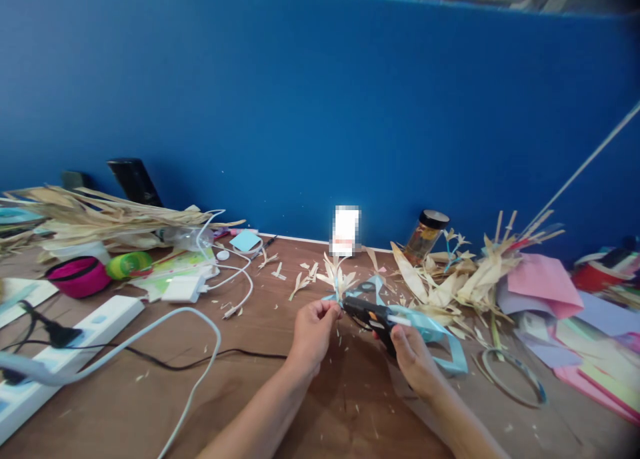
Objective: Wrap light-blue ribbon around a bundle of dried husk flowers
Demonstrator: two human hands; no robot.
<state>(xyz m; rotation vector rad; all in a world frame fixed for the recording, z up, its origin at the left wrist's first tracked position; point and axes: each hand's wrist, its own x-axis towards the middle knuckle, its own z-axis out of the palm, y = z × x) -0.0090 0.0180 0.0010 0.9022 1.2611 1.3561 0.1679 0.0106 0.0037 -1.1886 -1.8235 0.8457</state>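
Observation:
Fingertips pinched together, my left hand holds a small dried-husk flower by its base, where a bit of light blue shows. My right hand is wrapped round the handle of a black hot glue gun, with a white glue stick protruding from its rear. The gun's nozzle points left and is close beside my left fingertips and the flower base; whether it touches them I cannot tell. Light blue ribbon lies looped behind and right of the gun.
Dried husks are heaped at the left, with more husk pieces at right near a lidded jar. A white power strip and cables occupy the left front. Coloured papers and a ring lie right. A blue wall rises behind.

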